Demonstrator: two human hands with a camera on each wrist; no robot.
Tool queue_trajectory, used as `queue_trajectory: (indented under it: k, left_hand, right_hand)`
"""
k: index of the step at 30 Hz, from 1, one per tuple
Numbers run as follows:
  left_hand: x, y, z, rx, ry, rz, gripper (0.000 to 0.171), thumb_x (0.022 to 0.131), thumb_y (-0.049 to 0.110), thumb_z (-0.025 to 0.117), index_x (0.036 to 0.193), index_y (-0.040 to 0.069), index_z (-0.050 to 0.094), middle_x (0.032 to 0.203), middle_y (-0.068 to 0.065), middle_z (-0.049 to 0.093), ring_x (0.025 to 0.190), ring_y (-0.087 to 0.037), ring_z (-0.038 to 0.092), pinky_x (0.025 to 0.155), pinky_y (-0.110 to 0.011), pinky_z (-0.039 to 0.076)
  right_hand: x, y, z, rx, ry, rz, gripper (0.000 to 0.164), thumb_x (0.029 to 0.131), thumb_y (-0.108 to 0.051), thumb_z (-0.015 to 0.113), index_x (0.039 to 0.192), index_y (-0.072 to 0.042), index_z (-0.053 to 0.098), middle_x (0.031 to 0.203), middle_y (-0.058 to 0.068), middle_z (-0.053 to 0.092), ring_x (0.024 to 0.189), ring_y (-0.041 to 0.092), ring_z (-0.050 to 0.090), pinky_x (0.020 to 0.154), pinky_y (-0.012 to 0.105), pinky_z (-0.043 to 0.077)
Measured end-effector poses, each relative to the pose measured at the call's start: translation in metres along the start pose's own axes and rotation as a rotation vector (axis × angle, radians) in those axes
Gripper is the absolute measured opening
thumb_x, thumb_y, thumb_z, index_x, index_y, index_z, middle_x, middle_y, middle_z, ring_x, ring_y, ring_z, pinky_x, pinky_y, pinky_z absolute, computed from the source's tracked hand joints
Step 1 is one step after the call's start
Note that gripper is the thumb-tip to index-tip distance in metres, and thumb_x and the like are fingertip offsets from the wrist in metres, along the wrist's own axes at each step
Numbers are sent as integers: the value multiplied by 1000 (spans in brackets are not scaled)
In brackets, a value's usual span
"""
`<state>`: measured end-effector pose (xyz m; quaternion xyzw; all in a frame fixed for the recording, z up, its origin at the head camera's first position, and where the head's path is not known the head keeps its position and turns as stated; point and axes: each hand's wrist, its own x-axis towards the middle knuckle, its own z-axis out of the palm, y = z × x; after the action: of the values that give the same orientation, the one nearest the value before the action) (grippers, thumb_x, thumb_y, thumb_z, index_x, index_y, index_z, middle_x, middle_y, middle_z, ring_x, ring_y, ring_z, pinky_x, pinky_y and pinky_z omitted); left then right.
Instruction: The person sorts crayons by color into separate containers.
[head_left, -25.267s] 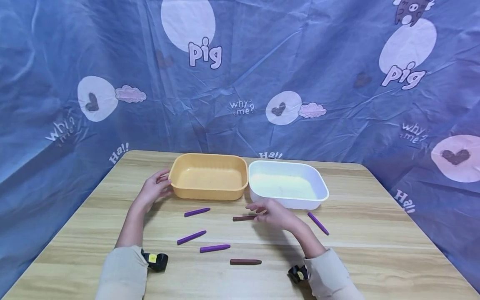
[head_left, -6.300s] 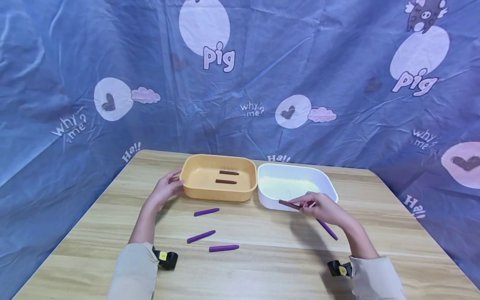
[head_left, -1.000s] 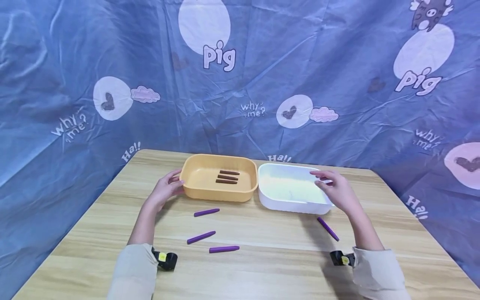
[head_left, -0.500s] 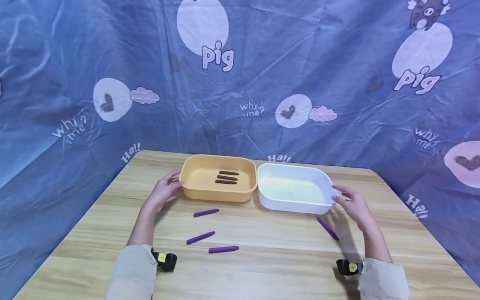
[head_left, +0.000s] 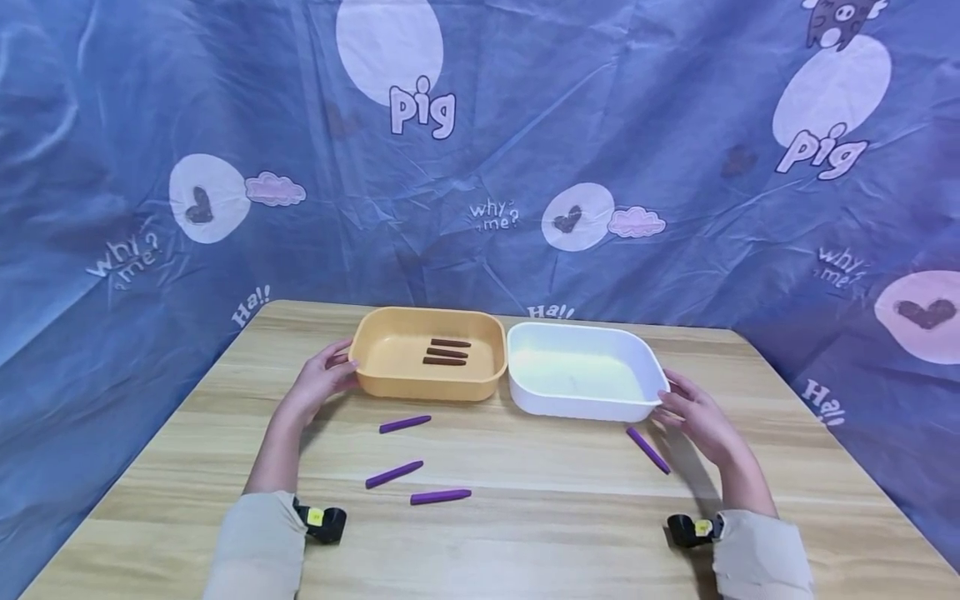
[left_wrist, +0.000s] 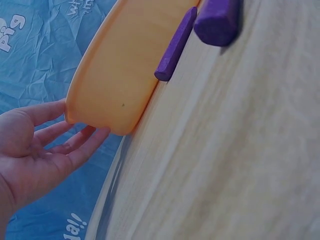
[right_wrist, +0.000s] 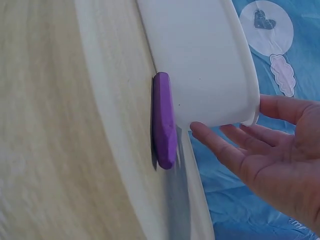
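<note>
My left hand [head_left: 321, 382] rests its extended fingertips against the left end of an orange plastic bin [head_left: 427, 389]. Three brown crayons [head_left: 447, 352] lie side by side inside that bin. At the right end of a white plastic bin [head_left: 585, 407], my right hand [head_left: 696, 414] touches the wall with its fingertips, as the right wrist view also shows. No crayon shows in either hand. A purple crayon [right_wrist: 164, 120] lies on the table just in front of the white bin, near the right hand.
The two bins stand end to end at the back of the wooden table [head_left: 555, 533]. More purple crayons lie in front of the orange bin: one [head_left: 405, 424] close to it, another [head_left: 394, 474] nearer, a third [head_left: 440, 497] nearest. A blue printed cloth [head_left: 480, 150] hangs behind.
Brown crayons, earlier on the table and then in the right hand, now lie in the orange bin. The right hand has moved from over the white bin to its right end. Left hand stays put.
</note>
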<state>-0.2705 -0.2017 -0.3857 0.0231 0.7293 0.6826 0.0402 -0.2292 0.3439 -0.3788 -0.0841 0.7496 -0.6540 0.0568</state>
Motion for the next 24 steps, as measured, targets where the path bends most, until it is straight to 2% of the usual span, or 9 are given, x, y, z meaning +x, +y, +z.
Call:
queue_trajectory:
  k: [4, 6, 8, 12, 15, 18, 21, 24]
  left_hand:
    - [0, 1, 0, 17, -4, 2, 56, 95, 2, 46, 143, -5, 18, 134, -34, 30, 109, -33, 51, 93, -40, 43]
    - [-1, 3, -2, 46, 4, 10, 57, 94, 2, 48, 143, -6, 19, 135, -33, 30, 110, -35, 49, 94, -40, 42]
    - [-3, 7, -2, 91, 26, 40, 58, 93, 2, 50, 142, -8, 19, 135, -33, 31, 114, -38, 46, 95, -41, 41]
    - [-9, 20, -1, 192, 134, 125, 58, 91, 6, 56, 139, -9, 27, 135, -29, 35, 121, -38, 39, 98, -42, 38]
    - [-12, 31, 5, 211, 215, 188, 54, 89, 9, 60, 135, -7, 37, 133, -25, 41, 120, -35, 41, 99, -41, 38]
    - [-16, 40, 13, 228, 263, 243, 49, 86, 9, 64, 129, -5, 46, 128, -22, 48, 116, -32, 47, 94, -34, 43]
    - [-24, 45, 21, 264, 254, 271, 45, 84, 10, 67, 124, -4, 52, 123, -19, 53, 110, -30, 51, 86, -24, 47]
    - [-34, 45, 26, 296, 173, 275, 44, 83, 11, 69, 122, -2, 55, 119, -20, 55, 105, -30, 54, 79, -19, 49]
  right_hand:
    - [0, 1, -2, 29, 1, -1, 62, 98, -6, 40, 141, 11, -1, 119, 8, 40, 96, 6, 55, 90, 35, 46]
    - [-1, 1, -1, 28, 2, 5, 62, 98, -7, 40, 141, 10, -1, 121, 11, 39, 96, 6, 55, 91, 36, 45]
    - [-1, 1, -1, 21, 2, 10, 62, 98, -8, 40, 142, 10, -2, 125, 19, 34, 97, 7, 55, 93, 37, 44]
    - [1, 1, 0, 13, 2, 18, 62, 98, -8, 39, 142, 9, -2, 130, 27, 25, 97, 7, 55, 94, 37, 43]
    - [1, 1, -1, 27, 7, 19, 63, 98, -9, 40, 142, 9, -2, 126, 22, 31, 96, 7, 55, 92, 35, 44]
    - [1, 2, -3, 44, 5, 16, 64, 98, -9, 42, 142, 9, -2, 119, 11, 40, 95, 7, 56, 90, 34, 46]
    - [1, 3, -4, 62, -1, 14, 65, 98, -8, 42, 141, 9, -2, 113, 3, 44, 95, 8, 56, 89, 33, 47]
    - [2, 4, -4, 74, -2, 14, 65, 98, -8, 42, 141, 10, -3, 111, 2, 45, 94, 8, 57, 88, 33, 48]
